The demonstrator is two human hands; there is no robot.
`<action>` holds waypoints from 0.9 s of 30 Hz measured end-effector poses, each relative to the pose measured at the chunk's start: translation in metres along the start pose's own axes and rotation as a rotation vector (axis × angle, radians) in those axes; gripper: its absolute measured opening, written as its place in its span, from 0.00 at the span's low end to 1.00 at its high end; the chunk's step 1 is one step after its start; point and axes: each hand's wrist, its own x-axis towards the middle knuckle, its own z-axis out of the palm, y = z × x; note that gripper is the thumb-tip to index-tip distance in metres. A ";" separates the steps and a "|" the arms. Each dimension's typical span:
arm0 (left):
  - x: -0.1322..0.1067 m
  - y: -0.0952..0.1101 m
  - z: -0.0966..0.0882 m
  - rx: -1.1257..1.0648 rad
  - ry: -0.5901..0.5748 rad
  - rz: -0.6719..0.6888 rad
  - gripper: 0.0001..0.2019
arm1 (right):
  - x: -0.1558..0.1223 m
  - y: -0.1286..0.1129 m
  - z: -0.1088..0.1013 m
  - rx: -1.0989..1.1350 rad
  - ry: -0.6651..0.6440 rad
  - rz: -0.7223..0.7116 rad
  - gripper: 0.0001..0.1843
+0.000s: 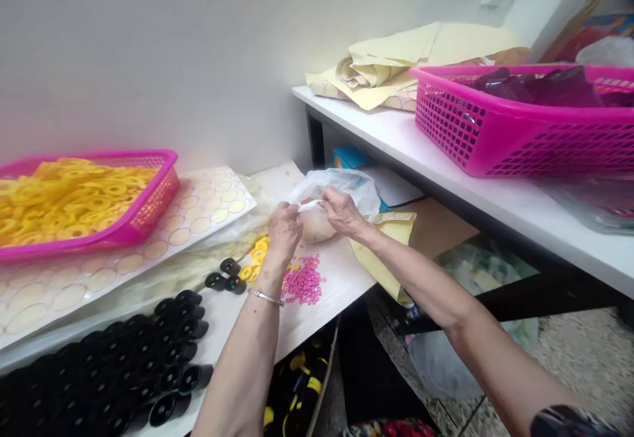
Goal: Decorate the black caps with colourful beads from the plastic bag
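Maybe the bag [359, 189], near the desk's [347, 272] right end, could rip if the left hand [286, 226] and right hand [343, 211], both pinching its rim, pull hard; a bump could roll beads [304, 283] off the front edge.

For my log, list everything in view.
Left basket: one, pink, left
Right basket: one, pink, white shelf
Yellow rings: many, yellow, left basket and worktop
Dark pieces: several, purplish, right basket
Black cylinders: many, black, worktop
Beads: many, pink, worktop
Patterned sheets: uncounted, whitish, under left basket
Paper: several sheets, yellowish, on and below shelf
Clutter: uncounted, mixed, below shelf
Plastic bag: one, whitish, in hands
Bracelet: one, silvery, left wrist
Left hand, right hand: one each, on bag
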 end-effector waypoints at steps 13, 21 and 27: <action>-0.087 -0.026 0.011 -0.041 0.224 0.068 0.07 | -0.074 -0.012 0.001 -0.087 -0.413 -0.296 0.09; -0.108 -0.021 0.005 0.058 0.159 0.137 0.08 | -0.082 -0.021 -0.011 -0.170 -0.522 -0.305 0.06; -0.184 -0.013 -0.021 -0.028 0.373 0.252 0.11 | -0.104 -0.047 -0.011 -0.040 -0.121 -0.423 0.05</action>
